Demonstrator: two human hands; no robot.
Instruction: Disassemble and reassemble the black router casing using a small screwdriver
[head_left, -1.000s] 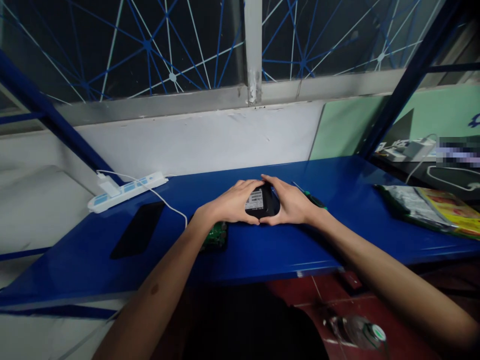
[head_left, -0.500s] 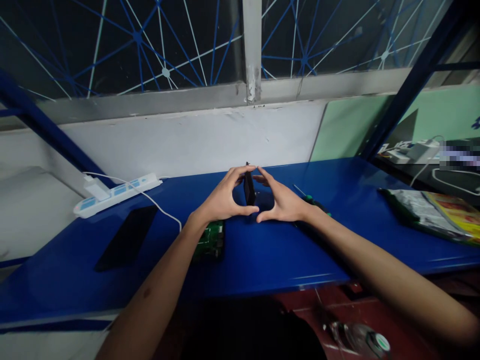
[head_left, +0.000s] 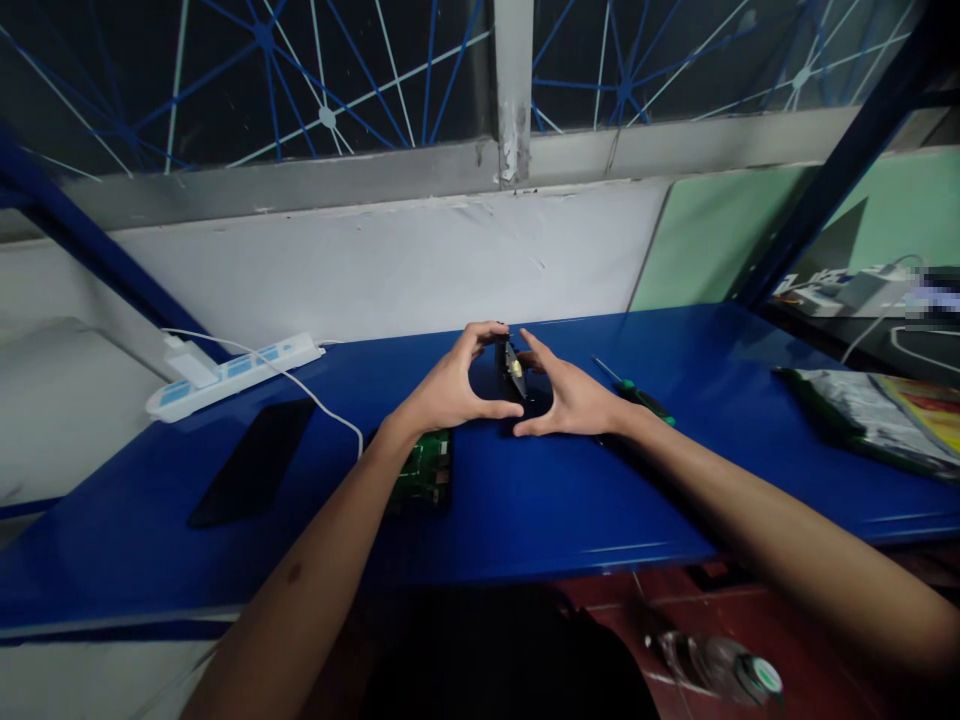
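My left hand (head_left: 454,385) grips a thin black part (head_left: 513,368) on edge above the blue table, fingers at its top and thumb at its lower end. A small gold-coloured piece shows on the part's right face; its exact kind is unclear. My right hand (head_left: 566,395) is curved beside it, thumb and index finger apart; whether its other fingertips touch the part is hard to see. A green circuit board (head_left: 424,475) lies below my left wrist, partly covered by the forearm. Past my right hand rests a screwdriver (head_left: 637,393) with a green and black handle.
On the blue table (head_left: 517,530), a flat black panel (head_left: 255,460) and a white power strip (head_left: 240,375) with a plugged-in cable lie at left. A shiny packet (head_left: 870,415) is at right. A plastic bottle (head_left: 724,665) lies on the red floor below the front edge.
The black part has turned, so its face with the gold-coloured piece now shows. My right index fingertip has drawn slightly away from the left fingers. The view has shifted a little.
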